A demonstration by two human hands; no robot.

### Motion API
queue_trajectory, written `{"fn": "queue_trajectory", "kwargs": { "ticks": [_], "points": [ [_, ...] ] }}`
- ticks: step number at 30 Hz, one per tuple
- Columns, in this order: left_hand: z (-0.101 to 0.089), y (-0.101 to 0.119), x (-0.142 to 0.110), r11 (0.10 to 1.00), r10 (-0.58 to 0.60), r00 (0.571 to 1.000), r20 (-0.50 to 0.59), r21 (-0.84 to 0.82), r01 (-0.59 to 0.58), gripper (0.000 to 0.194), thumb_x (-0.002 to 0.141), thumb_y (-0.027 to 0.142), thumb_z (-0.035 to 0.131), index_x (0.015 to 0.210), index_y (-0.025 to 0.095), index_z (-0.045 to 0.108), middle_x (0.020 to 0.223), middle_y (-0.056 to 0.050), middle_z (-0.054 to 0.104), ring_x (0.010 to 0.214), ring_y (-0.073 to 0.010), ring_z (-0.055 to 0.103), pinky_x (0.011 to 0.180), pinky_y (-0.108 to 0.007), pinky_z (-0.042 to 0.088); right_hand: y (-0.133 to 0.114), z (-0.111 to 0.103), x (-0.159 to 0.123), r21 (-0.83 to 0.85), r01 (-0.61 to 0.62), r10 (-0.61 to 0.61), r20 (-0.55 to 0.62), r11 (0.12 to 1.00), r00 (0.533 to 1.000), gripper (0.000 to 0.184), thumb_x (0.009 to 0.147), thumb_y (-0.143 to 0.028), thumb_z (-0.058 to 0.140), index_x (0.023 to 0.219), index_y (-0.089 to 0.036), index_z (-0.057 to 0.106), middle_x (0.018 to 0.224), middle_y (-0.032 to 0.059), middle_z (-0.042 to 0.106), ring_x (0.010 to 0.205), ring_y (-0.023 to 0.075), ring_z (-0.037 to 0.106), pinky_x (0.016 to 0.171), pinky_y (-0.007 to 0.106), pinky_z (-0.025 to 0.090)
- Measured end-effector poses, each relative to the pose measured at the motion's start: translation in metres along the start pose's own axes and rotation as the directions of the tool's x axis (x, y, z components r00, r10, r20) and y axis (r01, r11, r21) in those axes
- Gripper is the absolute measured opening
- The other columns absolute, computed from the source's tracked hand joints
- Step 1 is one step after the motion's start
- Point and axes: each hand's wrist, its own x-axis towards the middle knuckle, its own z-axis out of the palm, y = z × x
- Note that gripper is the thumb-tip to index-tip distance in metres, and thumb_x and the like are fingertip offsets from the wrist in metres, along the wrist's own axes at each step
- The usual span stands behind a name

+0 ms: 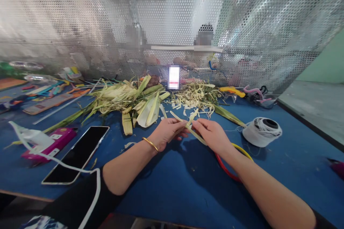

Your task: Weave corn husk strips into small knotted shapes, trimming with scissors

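Above the middle of the blue table, my left hand [170,132] pinches pale green corn husk strips [198,136] between thumb and fingers. My right hand [211,134] is closed on the same strips from the other side, its fingertips close to the left ones. One strip slants down under the right hand, and shorter ends stick up between the hands. A thin white thread runs from near the right hand toward a spool of white thread [262,132]. A red and yellow ring [227,170] lies partly hidden beneath my right forearm.
A heap of husks [126,100] and a pile of scraps [196,96] lie ahead, before a perforated metal screen [172,14]. On the left are a phone [77,154], a magenta tissue pack [53,141] and a white cable [98,193]. Yellow-handled scissors [232,91] lie at the back right.
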Motion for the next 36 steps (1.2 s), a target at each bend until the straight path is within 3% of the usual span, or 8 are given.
{"fn": "queue_trajectory", "kwargs": {
  "ticks": [4, 7, 14, 19, 23, 26, 30, 36],
  "points": [
    [0.002, -0.001, -0.004, 0.998, -0.017, 0.996, 0.09, 0.059, 0.012, 0.031, 0.075, 0.044, 0.065, 0.076, 0.014, 0.064, 0.071, -0.005, 0.069, 0.057, -0.0105, 0.061, 0.052, -0.02, 0.041, 0.004, 0.002, 0.004, 0.432, -0.092, 0.105, -0.005, 0.897, 0.994, 0.033, 0.072, -0.05, 0.061, 0.065, -0.019, 0.058, 0.061, -0.0021, 0.056, 0.062, 0.0135, 0.05, 0.062, 0.026, 0.038],
    [0.002, -0.002, -0.006, 0.992, -0.009, 0.992, 0.123, 0.122, -0.006, 0.03, 0.073, 0.044, 0.067, 0.078, 0.014, 0.064, 0.067, -0.002, 0.067, 0.055, -0.0098, 0.059, 0.05, -0.02, 0.04, 0.004, 0.006, 0.003, 0.534, -0.091, 0.124, -0.025, 0.841, 0.992, 0.032, 0.067, -0.048, 0.067, 0.06, -0.018, 0.056, 0.058, -0.003, 0.055, 0.06, 0.0126, 0.049, 0.063, 0.027, 0.038],
    [0.006, -0.005, -0.007, 0.987, 0.05, 0.988, 0.147, 0.143, -0.071, 0.017, 0.07, 0.029, 0.069, 0.065, 0.014, 0.063, 0.047, 0.003, 0.054, 0.045, -0.0076, 0.05, 0.047, -0.019, 0.037, 0.006, 0.013, 0.0, 0.375, -0.06, 0.126, -0.155, 0.925, 0.98, 0.032, 0.069, -0.046, 0.063, 0.054, -0.019, 0.054, 0.053, -0.0028, 0.053, 0.056, 0.0126, 0.045, 0.06, 0.027, 0.035],
    [0.007, -0.004, -0.009, 0.991, 0.037, 0.992, 0.121, 0.122, -0.052, 0.015, 0.07, 0.027, 0.069, 0.069, 0.013, 0.065, 0.051, 0.0, 0.059, 0.047, -0.009, 0.053, 0.048, -0.02, 0.038, 0.01, 0.005, 0.005, 0.186, -0.011, 0.05, -0.202, 0.982, 0.978, 0.03, 0.079, -0.042, 0.054, 0.059, -0.019, 0.057, 0.059, 0.0001, 0.059, 0.061, 0.0154, 0.051, 0.063, 0.028, 0.038],
    [0.005, -0.003, -0.007, 0.998, 0.018, 0.999, 0.047, -0.067, -0.014, 0.02, 0.071, 0.029, 0.07, 0.084, 0.014, 0.067, 0.075, -0.005, 0.071, 0.069, -0.0132, 0.064, 0.063, -0.023, 0.046, 0.001, -0.004, -0.001, -0.1, 0.147, -0.176, -0.416, 0.984, 0.892, 0.021, 0.083, -0.037, 0.051, 0.081, -0.019, 0.064, 0.084, 0.0059, 0.067, 0.079, 0.0197, 0.058, 0.074, 0.03, 0.04],
    [0.005, -0.004, -0.003, 0.972, 0.064, 0.998, -0.02, -0.224, -0.067, 0.023, 0.065, 0.02, 0.074, 0.086, 0.015, 0.064, 0.083, -0.004, 0.071, 0.079, -0.0138, 0.065, 0.073, -0.024, 0.048, -0.008, 0.001, -0.01, -0.23, 0.222, -0.282, -0.272, 0.948, 0.92, 0.027, 0.087, -0.038, 0.048, 0.072, -0.022, 0.063, 0.075, 0.0043, 0.065, 0.071, 0.018, 0.056, 0.068, 0.028, 0.038],
    [0.008, -0.007, 0.0, 0.939, 0.069, 0.995, -0.065, -0.332, -0.087, 0.03, 0.062, 0.015, 0.076, 0.087, 0.016, 0.059, 0.075, -0.003, 0.071, 0.072, -0.0136, 0.065, 0.069, -0.024, 0.049, -0.008, 0.02, -0.014, -0.176, 0.078, -0.075, 0.026, 0.981, 0.997, 0.034, 0.083, -0.043, 0.05, 0.058, -0.021, 0.057, 0.057, 0.0001, 0.057, 0.056, 0.0147, 0.048, 0.055, 0.026, 0.031],
    [0.01, -0.009, -0.001, 0.933, 0.084, 0.994, -0.066, -0.344, -0.102, 0.022, 0.066, 0.013, 0.073, 0.08, 0.014, 0.056, 0.074, -0.006, 0.07, 0.06, -0.0118, 0.061, 0.061, -0.024, 0.049, -0.006, 0.022, -0.011, 0.05, 0.007, -0.012, 0.104, 0.999, 0.995, 0.029, 0.081, -0.037, 0.047, 0.06, -0.02, 0.057, 0.054, -0.0015, 0.053, 0.055, 0.0134, 0.047, 0.054, 0.025, 0.033]
  ]
}}
